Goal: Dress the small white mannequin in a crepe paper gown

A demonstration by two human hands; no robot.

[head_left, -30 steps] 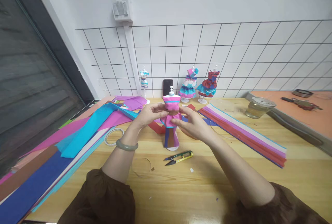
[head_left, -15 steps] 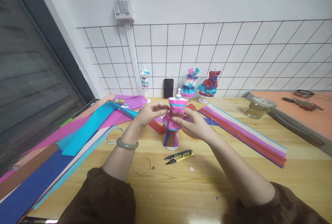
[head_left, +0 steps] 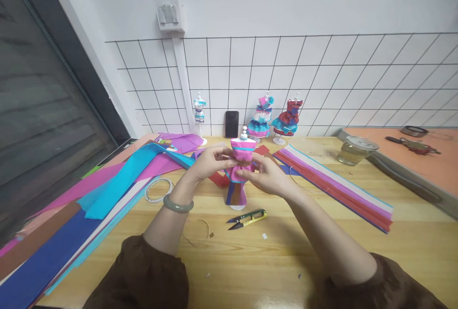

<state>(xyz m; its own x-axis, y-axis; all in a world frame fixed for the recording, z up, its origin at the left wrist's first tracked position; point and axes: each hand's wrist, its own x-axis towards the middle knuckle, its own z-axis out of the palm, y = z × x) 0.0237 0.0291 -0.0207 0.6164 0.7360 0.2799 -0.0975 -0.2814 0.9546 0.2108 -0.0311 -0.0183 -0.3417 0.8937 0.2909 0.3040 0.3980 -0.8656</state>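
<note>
A miniature dress form [head_left: 242, 145] stands upright on the table, wearing a pink paper dress with blue trim, a brown waist band and a striped lower part. From the left, my left hand [head_left: 213, 162] pinches at the dress's waist with thumb and fingers. My right hand [head_left: 268, 173] grips the other side, its thumb lying across the front of the pink skirt. Some fingertips are hidden behind the form. Just in front of its base lie thread snips [head_left: 246, 219] with green and yellow handles.
Crepe paper strips [head_left: 118, 180] cover the left side beside a tape roll [head_left: 158, 190]. More layered strips [head_left: 336, 187] lie right. Behind stand a phone [head_left: 232, 124] and dressed forms [head_left: 260, 120]. A lidded cup [head_left: 357, 150] sits near an orange mat [head_left: 400, 149].
Both hands stay at the dress's waist with small finger shifts; the skirt looks more gathered under them. The whole view has tilted slightly.
</note>
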